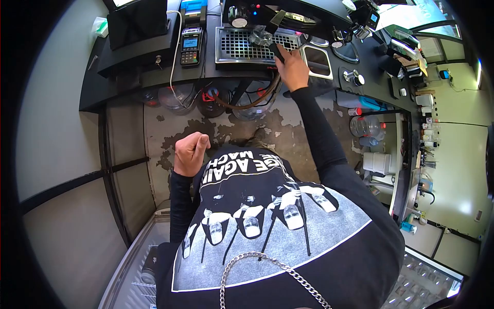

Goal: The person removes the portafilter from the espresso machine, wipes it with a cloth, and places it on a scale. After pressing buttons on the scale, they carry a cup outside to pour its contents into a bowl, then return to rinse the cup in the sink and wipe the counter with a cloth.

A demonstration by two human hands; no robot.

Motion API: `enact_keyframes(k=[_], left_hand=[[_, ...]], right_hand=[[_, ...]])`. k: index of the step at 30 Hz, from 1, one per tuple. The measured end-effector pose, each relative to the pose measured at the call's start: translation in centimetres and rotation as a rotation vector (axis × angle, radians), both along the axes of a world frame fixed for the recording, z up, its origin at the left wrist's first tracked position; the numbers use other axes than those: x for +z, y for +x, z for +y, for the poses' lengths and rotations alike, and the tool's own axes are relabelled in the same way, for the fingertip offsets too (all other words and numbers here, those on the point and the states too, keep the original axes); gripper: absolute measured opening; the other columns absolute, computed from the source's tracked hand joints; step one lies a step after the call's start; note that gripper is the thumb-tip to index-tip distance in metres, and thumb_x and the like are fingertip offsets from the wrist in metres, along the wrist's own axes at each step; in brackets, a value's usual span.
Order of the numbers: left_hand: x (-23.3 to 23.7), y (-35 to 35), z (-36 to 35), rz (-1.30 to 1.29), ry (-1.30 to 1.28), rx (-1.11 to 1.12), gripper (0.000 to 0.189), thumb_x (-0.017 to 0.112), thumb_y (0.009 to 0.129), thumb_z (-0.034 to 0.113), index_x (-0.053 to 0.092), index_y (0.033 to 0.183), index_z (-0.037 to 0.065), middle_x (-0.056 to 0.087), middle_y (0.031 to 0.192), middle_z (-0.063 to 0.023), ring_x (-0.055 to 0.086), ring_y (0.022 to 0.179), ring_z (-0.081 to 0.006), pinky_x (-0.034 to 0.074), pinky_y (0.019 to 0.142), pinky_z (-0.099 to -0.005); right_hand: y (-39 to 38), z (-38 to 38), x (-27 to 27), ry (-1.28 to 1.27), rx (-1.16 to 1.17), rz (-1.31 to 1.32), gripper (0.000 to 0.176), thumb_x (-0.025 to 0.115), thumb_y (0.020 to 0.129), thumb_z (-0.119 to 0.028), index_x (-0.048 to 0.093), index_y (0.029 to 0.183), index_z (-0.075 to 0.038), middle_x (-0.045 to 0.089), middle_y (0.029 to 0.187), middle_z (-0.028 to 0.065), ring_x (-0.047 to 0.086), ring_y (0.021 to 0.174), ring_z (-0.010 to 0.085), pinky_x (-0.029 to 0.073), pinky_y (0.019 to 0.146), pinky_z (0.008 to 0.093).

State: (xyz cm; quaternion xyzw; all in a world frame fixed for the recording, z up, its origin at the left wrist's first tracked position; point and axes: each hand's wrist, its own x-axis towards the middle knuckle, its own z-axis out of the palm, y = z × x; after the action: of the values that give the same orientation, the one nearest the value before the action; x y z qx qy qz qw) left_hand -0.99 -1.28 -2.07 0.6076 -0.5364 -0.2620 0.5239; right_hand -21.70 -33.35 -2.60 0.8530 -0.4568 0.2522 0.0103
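Note:
My right hand (293,69) reaches forward to the front edge of an espresso machine's drip tray (229,57). Its fingers are closed round a black handle (276,52), which points away over the grid; what the handle belongs to is not plain. A shiny, clear or metallic piece (261,36) lies over the grid just beyond it, and a dark, flat-ended piece (277,20) slants up behind. My left hand (190,153) is curled into a fist in front of my body, away from the counter, with nothing visible in it.
A card terminal (191,47) and a black cash drawer (135,55) with keys stand left on the counter. Right of the tray are a white-rimmed dark tray (317,62) and a small metal pitcher (353,77). Large water bottles (176,98) sit beneath the counter.

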Motion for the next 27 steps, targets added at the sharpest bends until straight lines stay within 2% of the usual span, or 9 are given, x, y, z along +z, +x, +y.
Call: enact_keyframes(k=[7,8,9,12,15,16,19,20,27], left_hand=[[0.2,0.1,-0.2,-0.028,0.073,-0.02,0.046,0.052,0.105,0.03,0.056,0.072,-0.002,0.054,0.063,-0.0097,0.054,0.056,-0.02,0.042,0.055,-0.0313],[0.3,0.1,-0.4,-0.034,0.078,-0.027,0.046,0.052,0.105,0.03,0.056,0.072,-0.002,0.054,0.063,-0.0096,0.054,0.056,-0.0201,0.042,0.055,-0.0314],[0.3,0.1,-0.5,-0.039,0.08,-0.036,0.046,0.052,0.105,0.03,0.056,0.072,-0.002,0.054,0.063,-0.0096,0.054,0.056,-0.0201,0.042,0.055,-0.0314],[0.7,0.1,-1.3,-0.07,0.069,-0.042,0.047,0.052,0.105,0.03,0.056,0.072,-0.002,0.054,0.063,-0.0098,0.055,0.056,-0.0208,0.042,0.055,-0.0317],[0.9,-0.2,-1.6,-0.07,0.069,-0.049,0.047,0.052,0.105,0.031,0.056,0.072,-0.002,0.055,0.064,-0.01,0.056,0.057,-0.0216,0.043,0.055,-0.032],[0.9,-0.3,-1.7,-0.062,0.065,-0.048,0.047,0.052,0.105,0.03,0.056,0.072,-0.002,0.055,0.064,-0.01,0.056,0.057,-0.0219,0.043,0.056,-0.032],[0.9,-0.4,-1.7,-0.057,0.065,-0.057,0.046,0.052,0.105,0.03,0.057,0.072,-0.002,0.055,0.064,-0.0098,0.056,0.057,-0.022,0.043,0.056,-0.032],[0.8,-0.4,-1.7,-0.059,0.065,-0.058,0.046,0.052,0.105,0.03,0.057,0.072,-0.002,0.055,0.064,-0.0097,0.056,0.057,-0.0217,0.043,0.056,-0.0319],[0.1,-0.4,-1.2,-0.012,0.082,-0.073,0.045,0.052,0.105,0.029,0.058,0.072,-0.001,0.055,0.063,-0.0089,0.055,0.056,-0.0204,0.043,0.055,-0.0311]], right_hand=[[0.3,0.4,-3.3,0.21,0.027,-0.427,0.046,0.071,0.088,-0.03,0.065,0.129,-0.009,0.069,0.101,0.0198,0.066,0.088,0.0359,0.051,0.078,0.0421],[0.5,0.2,-3.8,0.208,0.035,-0.466,0.045,0.07,0.091,-0.031,0.065,0.129,-0.007,0.071,0.101,0.0157,0.068,0.081,0.0244,0.051,0.069,0.0359],[0.4,0.2,-4.2,0.208,0.026,-0.472,0.045,0.07,0.091,-0.031,0.065,0.129,-0.007,0.071,0.101,0.0157,0.068,0.081,0.0244,0.051,0.069,0.0359],[1.2,1.0,-4.0,0.85,0.031,-0.917,0.046,0.063,0.099,-0.033,0.059,0.136,-0.006,0.064,0.088,0.0032,0.055,0.063,0.0046,0.04,0.048,0.0213],[1.7,2.0,-3.3,1.058,0.078,-1.181,0.044,0.06,0.101,-0.034,0.057,0.135,-0.006,0.062,0.086,0.0029,0.055,0.062,0.007,0.04,0.048,0.0209],[1.9,1.9,-3.5,1.087,0.06,-1.177,0.039,0.056,0.103,-0.038,0.06,0.12,-0.004,0.061,0.088,0.0032,0.055,0.064,0.0083,0.041,0.049,0.0212],[2.1,1.5,-4.4,1.178,0.124,-1.288,0.036,0.054,0.103,-0.039,0.061,0.113,-0.005,0.062,0.087,0.0039,0.057,0.063,0.0087,0.044,0.049,0.0219],[2.1,1.6,-4.0,1.206,0.154,-1.286,0.035,0.052,0.104,-0.041,0.056,0.101,-0.007,0.061,0.087,0.0041,0.056,0.066,0.0094,0.042,0.049,0.0216],[2.8,1.2,-3.2,1.421,0.207,-1.506,0.036,0.051,0.104,-0.041,0.052,0.106,-0.005,0.058,0.094,0.0068,0.045,0.065,0.0088,0.035,0.047,0.0196]])
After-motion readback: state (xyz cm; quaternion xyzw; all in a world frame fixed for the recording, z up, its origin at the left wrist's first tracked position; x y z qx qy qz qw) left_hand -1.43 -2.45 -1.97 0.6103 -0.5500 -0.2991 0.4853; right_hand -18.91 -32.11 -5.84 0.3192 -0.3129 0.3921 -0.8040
